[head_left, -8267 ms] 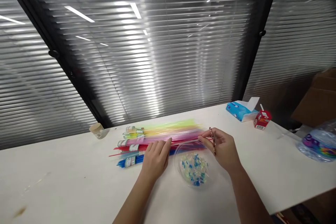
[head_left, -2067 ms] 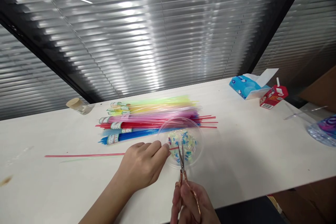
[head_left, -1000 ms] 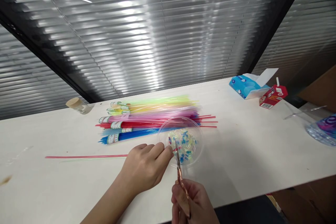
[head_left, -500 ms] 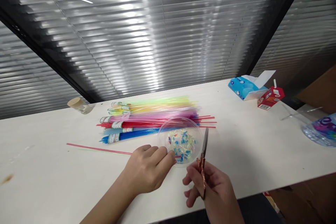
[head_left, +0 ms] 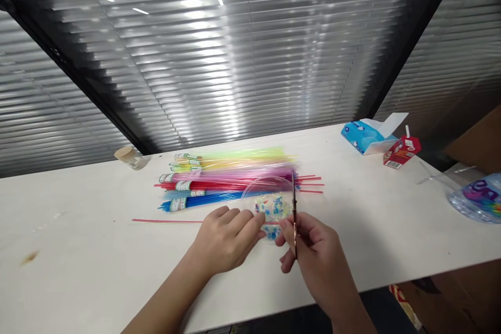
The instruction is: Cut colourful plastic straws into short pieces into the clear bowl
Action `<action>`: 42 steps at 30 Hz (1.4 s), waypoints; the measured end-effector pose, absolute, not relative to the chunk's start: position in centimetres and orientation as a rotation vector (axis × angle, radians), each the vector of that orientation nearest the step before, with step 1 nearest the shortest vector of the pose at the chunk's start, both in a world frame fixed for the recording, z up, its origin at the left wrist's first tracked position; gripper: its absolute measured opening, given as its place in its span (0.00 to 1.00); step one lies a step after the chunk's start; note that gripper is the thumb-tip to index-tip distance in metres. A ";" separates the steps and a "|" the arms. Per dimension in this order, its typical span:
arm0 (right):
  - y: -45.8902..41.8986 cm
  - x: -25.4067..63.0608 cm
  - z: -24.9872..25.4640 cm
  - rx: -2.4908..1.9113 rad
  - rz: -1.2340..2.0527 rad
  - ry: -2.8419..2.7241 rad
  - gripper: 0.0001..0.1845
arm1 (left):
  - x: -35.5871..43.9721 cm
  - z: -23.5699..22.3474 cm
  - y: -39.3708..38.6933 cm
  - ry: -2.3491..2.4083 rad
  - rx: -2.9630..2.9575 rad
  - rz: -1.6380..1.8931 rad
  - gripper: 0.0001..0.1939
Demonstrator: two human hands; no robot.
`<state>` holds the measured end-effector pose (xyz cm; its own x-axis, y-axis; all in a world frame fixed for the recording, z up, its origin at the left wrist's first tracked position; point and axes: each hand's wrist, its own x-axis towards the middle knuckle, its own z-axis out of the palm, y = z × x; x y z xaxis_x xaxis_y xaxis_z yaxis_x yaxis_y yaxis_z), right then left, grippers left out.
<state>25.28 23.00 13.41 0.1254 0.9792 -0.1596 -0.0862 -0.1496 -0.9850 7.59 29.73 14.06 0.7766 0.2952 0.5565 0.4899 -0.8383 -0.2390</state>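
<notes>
My left hand [head_left: 233, 237] is closed around a thin red straw [head_left: 168, 221], which lies level and sticks out well to the left. The straw's short right end passes over a clear round tub [head_left: 247, 191] and reaches the fingertips of my right hand [head_left: 313, 248]; whether they touch it I cannot tell. Scissors [head_left: 295, 203] with copper-coloured handles are gripped in my right hand, seen edge-on with the blades pointing away. Inside the tub lie many small cut pieces [head_left: 277, 203], blue, clear, yellowish and a few red.
Banded bundles of long straws lie behind the tub: blue [head_left: 211, 200], red [head_left: 223, 186], pink [head_left: 235, 175] and yellow [head_left: 242, 156]. A corked jar [head_left: 131, 159] stands back left. At right are a tissue pack [head_left: 364, 138], a red drink carton [head_left: 402, 152] and a clear plastic container [head_left: 479, 199].
The scissors and my right hand have moved up and left, closer to my left hand. The straw now lies more level, its right end reaching further across the tub. The view has shifted slightly.
</notes>
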 end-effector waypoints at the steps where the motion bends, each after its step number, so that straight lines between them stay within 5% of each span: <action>1: 23.2 25.7 13.6 -1.330 1.243 -1.001 0.22 | 7.5 14.1 29.8 -0.620 -2.580 -0.725 0.08; 18: 15.9 29.6 6.6 -1.250 1.469 -0.748 0.28 | 7.6 13.5 30.2 -0.777 -2.614 -0.775 0.09; 23: 18.4 26.2 11.5 -1.300 1.253 -0.963 0.25 | 7.5 12.5 29.6 -0.887 -2.494 -1.305 0.09; 27: 22.2 22.5 14.2 -1.432 0.784 -1.373 0.13 | 6.7 11.5 29.6 -0.856 -2.362 -1.706 0.16; 36: 25.6 19.9 14.5 -1.433 0.252 -1.864 0.06 | 7.0 13.3 29.3 -1.242 -2.565 -1.780 0.07; 42: 25.8 19.1 13.0 -1.328 0.051 -1.521 0.05 | 6.7 12.6 29.0 -1.227 -2.398 -1.617 0.09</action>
<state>19.10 25.84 12.99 0.1857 0.7326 0.6548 0.6874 0.3794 -0.6193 6.72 29.01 12.61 0.1653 0.5965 0.7854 0.5961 -0.6949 0.4022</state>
